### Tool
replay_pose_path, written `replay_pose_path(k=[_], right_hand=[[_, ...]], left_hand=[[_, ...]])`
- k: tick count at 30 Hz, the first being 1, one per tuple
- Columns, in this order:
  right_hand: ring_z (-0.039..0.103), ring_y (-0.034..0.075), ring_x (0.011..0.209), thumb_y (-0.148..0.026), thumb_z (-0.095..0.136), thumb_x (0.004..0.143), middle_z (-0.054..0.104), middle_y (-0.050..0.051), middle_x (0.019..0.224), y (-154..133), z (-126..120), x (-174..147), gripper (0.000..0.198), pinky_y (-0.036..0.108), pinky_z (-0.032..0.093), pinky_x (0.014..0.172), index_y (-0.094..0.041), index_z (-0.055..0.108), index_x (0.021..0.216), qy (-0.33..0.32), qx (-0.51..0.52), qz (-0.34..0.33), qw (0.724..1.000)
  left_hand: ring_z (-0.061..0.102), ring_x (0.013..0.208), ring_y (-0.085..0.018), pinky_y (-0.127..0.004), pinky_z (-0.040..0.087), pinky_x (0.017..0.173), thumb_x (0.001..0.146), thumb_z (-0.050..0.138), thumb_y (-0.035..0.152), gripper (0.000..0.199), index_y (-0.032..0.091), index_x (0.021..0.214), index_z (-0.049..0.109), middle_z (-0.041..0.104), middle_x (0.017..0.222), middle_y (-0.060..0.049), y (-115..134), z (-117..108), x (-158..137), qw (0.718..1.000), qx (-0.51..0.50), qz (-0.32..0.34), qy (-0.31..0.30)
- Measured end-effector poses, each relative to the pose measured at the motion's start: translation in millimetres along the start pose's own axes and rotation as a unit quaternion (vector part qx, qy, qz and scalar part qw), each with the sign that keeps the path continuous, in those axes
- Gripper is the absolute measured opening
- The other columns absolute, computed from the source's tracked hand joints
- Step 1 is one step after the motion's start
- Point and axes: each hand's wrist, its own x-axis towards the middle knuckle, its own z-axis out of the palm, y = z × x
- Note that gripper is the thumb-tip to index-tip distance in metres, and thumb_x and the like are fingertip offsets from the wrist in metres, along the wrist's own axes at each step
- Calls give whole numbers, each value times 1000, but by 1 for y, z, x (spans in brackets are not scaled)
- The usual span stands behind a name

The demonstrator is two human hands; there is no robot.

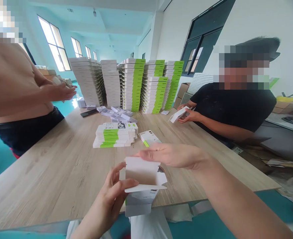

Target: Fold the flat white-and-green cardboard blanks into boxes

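An unfolded white cardboard box [142, 202] with its end flaps open is close in front of me, its hollow inside facing up. My left hand [117, 187] grips its left side, the thumb over the near flap. My right hand [161, 155] lies along the top of the far flap, closed against the box edge; part of its fingers is hidden. Beyond it lies a white and green carton [150, 137] on the table. Left of that is a pile of flat white and green cartons [115, 136].
Tall stacks of white and green boxes [133, 86] stand at the table's [61, 172] far end. Small white trays [116, 114] and a dark phone [89, 113] lie before them. A co-worker at right holds a white box [180, 114]; another person's hands [61, 91] are at left.
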Motion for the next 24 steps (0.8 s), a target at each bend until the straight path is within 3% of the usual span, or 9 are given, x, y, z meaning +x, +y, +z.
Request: replay_pose_path(k=[3,6,8,10,13,15,17,20,24], right_hand=[[50,21,145,-47,51,105,62,2,149,-15,4,-3,45,32,34,122,-25,65,141,-70,-96,-17,993],[42,20,151,-40,48,107,48,0,162,-22,5,-7,49,30,29,124,-25,50,154,-128,-163,4,978],[39,21,153,-40,55,104,41,-1,166,-20,7,-9,58,30,29,123,-29,41,159,-133,-182,19,974],[44,23,150,-39,62,99,45,2,164,-15,10,-8,67,31,36,117,-32,38,160,-100,-181,38,978],[69,23,117,-31,66,93,72,7,134,-5,19,-5,56,26,54,84,-25,55,147,-12,-159,64,985],[72,18,89,-23,64,91,78,2,106,-1,26,-1,32,22,49,64,-23,68,123,33,-168,66,983],[64,14,70,-19,62,91,72,-3,81,0,33,2,8,22,40,55,-22,70,90,60,-208,66,974],[44,10,52,-17,60,93,50,-6,56,-2,44,4,35,25,26,50,-20,51,59,131,-290,73,945],[38,10,49,-13,57,95,45,-6,52,2,58,2,38,28,19,52,-19,51,58,184,-370,45,909]], left_hand=[[60,133,-21,-28,58,99,98,46,-3,48,31,129,62,39,155,-13,1,0,0,1000,-16,8,-2],[67,122,-20,-32,59,97,99,43,-2,51,32,133,61,33,161,-14,-3,1,-3,999,-28,27,-2],[71,110,-18,-34,60,94,100,42,-1,53,33,135,61,28,166,-14,-6,3,-5,999,-34,36,-1],[72,97,-15,-33,62,85,101,43,1,52,35,136,61,22,170,-14,-8,6,-7,999,-39,34,2],[71,92,-15,-34,62,77,102,44,5,49,36,135,63,17,174,-12,-6,13,-9,999,-39,18,34],[70,90,-14,-35,61,76,103,43,6,49,37,133,64,17,174,-11,-4,18,-9,998,-33,9,61],[70,88,-14,-37,62,80,103,42,7,48,38,130,67,21,174,-9,-1,22,-10,996,-23,2,82],[71,93,-15,-43,60,95,104,41,8,45,38,125,69,32,169,-8,-1,29,-12,993,-13,-11,113],[61,131,-24,-39,61,96,102,52,11,44,37,137,58,46,158,-11,-8,41,-20,974,-112,-23,194]])
